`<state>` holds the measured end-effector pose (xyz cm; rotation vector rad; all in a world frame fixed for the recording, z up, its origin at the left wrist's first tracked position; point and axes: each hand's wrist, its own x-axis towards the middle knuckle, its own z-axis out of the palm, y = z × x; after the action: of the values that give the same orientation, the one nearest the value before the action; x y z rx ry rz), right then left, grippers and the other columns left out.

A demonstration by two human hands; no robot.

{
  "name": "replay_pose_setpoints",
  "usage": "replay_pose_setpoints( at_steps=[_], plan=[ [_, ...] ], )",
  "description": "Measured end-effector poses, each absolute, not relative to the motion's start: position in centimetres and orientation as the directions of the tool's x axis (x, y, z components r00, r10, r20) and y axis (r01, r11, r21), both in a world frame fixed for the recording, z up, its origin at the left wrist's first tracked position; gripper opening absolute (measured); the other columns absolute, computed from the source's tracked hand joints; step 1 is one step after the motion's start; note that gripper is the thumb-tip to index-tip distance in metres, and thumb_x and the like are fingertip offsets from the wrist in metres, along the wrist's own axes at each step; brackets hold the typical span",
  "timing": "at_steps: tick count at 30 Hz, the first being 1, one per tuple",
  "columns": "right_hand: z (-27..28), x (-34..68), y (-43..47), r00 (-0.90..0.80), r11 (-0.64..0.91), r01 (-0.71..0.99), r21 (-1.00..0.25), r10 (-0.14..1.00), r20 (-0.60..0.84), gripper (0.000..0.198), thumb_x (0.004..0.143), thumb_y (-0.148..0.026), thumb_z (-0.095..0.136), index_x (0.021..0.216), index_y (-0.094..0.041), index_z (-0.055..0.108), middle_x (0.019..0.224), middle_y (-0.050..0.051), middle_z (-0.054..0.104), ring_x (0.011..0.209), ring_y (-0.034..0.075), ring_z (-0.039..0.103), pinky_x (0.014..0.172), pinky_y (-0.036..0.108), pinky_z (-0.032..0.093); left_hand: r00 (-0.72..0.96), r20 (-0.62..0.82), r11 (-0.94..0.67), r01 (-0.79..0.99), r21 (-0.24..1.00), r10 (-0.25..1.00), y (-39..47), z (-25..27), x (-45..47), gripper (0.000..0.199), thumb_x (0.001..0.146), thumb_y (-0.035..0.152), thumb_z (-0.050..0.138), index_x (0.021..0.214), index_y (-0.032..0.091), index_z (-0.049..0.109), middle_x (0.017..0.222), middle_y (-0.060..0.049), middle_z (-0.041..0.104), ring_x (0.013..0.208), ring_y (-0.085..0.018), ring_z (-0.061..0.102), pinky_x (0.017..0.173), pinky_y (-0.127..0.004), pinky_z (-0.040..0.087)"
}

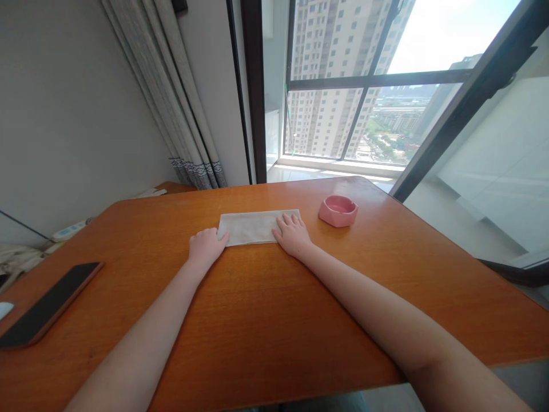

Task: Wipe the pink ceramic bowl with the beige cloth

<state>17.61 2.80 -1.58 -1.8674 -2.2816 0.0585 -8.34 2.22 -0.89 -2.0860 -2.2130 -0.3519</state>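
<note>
A folded whitish cloth (251, 228) lies as a flat rectangle on the wooden table (240, 320). At its left end is my left hand (206, 246), fingers curled at the edge and thumb resting on the cloth, so it pinches that side. My right hand (293, 234) lies on the cloth's right end with its fingers stretched out and spread. To the right of that hand, apart from it, stands a pink bowl (338, 212) with an angular outer wall.
On the left of the table lies a long dark pad (51, 303) with a brownish edge, and a white object (5, 309) shows partly beside it. Grey curtains (171, 97) hang beyond the far left edge. A glass door frame (454, 114) stands beyond the right side.
</note>
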Motion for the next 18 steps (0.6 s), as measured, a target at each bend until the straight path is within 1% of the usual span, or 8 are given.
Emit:
replay_pose_setpoints(
  at_steps=[2, 3, 5, 7, 9, 10, 12, 18],
  plan=[
    [-1.7, 17.6, 2.8, -0.192, 0.211, 0.967, -0.146, 0.972, 0.133, 0.056, 0.092, -0.05, 0.027, 0.138, -0.019, 0.04, 0.147, 0.009, 0.034, 0.134, 0.033, 0.027, 0.107, 0.045, 0.02, -0.048, 0.226, 0.014, 0.989, 0.148, 0.973, 2.2, -1.0, -8.0, 0.035, 0.077, 0.051, 0.045, 0.066, 0.019, 0.054, 0.08, -0.014, 0.064, 0.082, -0.031, 0.062, 0.073, -0.041, 0.045],
    [-1.7, 17.6, 2.8, -0.194, 0.214, 0.966, -0.143, 0.971, 0.14, 0.056, 0.092, -0.05, 0.027, 0.137, -0.019, 0.041, 0.147, 0.01, 0.034, 0.133, 0.033, 0.027, 0.107, 0.045, 0.02, -0.047, 0.235, -0.005, 0.976, 0.217, 0.971, 2.3, -1.1, -7.8, 0.031, 0.076, 0.048, 0.047, 0.065, 0.019, 0.052, 0.079, -0.013, 0.063, 0.081, -0.029, 0.061, 0.072, -0.039, 0.045],
    [-1.7, 17.7, 2.8, -0.199, 0.22, 0.966, -0.137, 0.968, 0.156, 0.056, 0.092, -0.049, 0.027, 0.137, -0.019, 0.042, 0.146, 0.01, 0.035, 0.132, 0.034, 0.028, 0.106, 0.045, 0.021, -0.079, 0.254, -0.044, 0.893, 0.447, 0.964, 2.4, -1.1, -7.3, 0.023, 0.074, 0.042, 0.049, 0.068, 0.02, 0.049, 0.076, -0.008, 0.061, 0.076, -0.024, 0.059, 0.069, -0.035, 0.045],
    [-1.6, 17.7, 2.7, -0.2, 0.224, 0.966, -0.133, 0.965, 0.172, 0.055, 0.092, -0.049, 0.027, 0.135, -0.018, 0.043, 0.145, 0.01, 0.037, 0.131, 0.033, 0.03, 0.105, 0.045, 0.023, -0.197, 0.227, -0.045, 0.653, 0.756, 0.954, 2.5, -1.1, -6.8, 0.019, 0.07, 0.039, 0.052, 0.071, 0.02, 0.047, 0.074, -0.003, 0.058, 0.071, -0.018, 0.056, 0.064, -0.03, 0.045],
    [-1.3, 17.7, 2.6, -0.204, 0.233, 0.962, -0.141, 0.96, 0.192, 0.053, 0.093, -0.05, 0.027, 0.131, -0.019, 0.047, 0.142, 0.011, 0.042, 0.127, 0.031, 0.035, 0.102, 0.044, 0.027, -0.35, 0.099, -0.005, 0.261, 0.965, 0.931, 2.6, -1.0, -6.3, 0.02, 0.065, 0.036, 0.056, 0.072, 0.02, 0.045, 0.073, 0.0, 0.055, 0.067, -0.014, 0.054, 0.058, -0.026, 0.044],
    [-1.1, 17.7, 2.5, -0.207, 0.241, 0.959, -0.153, 0.957, 0.204, 0.052, 0.093, -0.049, 0.025, 0.129, -0.019, 0.048, 0.139, 0.011, 0.045, 0.125, 0.03, 0.037, 0.101, 0.042, 0.029, -0.405, 0.028, 0.009, 0.09, 0.996, 0.914, 2.7, -0.9, -6.3, 0.021, 0.063, 0.034, 0.056, 0.072, 0.02, 0.043, 0.072, 0.001, 0.054, 0.064, -0.013, 0.053, 0.055, -0.024, 0.043],
    [-0.9, 17.6, 2.4, -0.216, 0.26, 0.95, -0.175, 0.948, 0.232, 0.05, 0.094, -0.048, 0.023, 0.125, -0.02, 0.051, 0.135, 0.011, 0.049, 0.122, 0.027, 0.041, 0.099, 0.041, 0.03, -0.485, -0.046, 0.002, -0.09, 0.996, 0.873, 2.9, -0.7, -6.7, 0.02, 0.063, 0.031, 0.054, 0.072, 0.021, 0.038, 0.071, 0.003, 0.051, 0.063, -0.01, 0.052, 0.054, -0.023, 0.043],
    [-1.5, 17.3, 2.5, -0.279, 0.311, 0.924, -0.224, 0.946, 0.162, 0.05, 0.091, -0.051, 0.035, 0.127, -0.019, 0.049, 0.145, 0.01, 0.036, 0.132, 0.028, 0.03, 0.107, 0.046, 0.02, -0.724, -0.082, -0.159, -0.258, 0.953, 0.685, 3.8, -0.8, -8.8, 0.019, 0.065, 0.024, 0.054, 0.076, 0.022, 0.039, 0.077, 0.002, 0.053, 0.08, -0.013, 0.058, 0.073, -0.028, 0.05]
  ],
)
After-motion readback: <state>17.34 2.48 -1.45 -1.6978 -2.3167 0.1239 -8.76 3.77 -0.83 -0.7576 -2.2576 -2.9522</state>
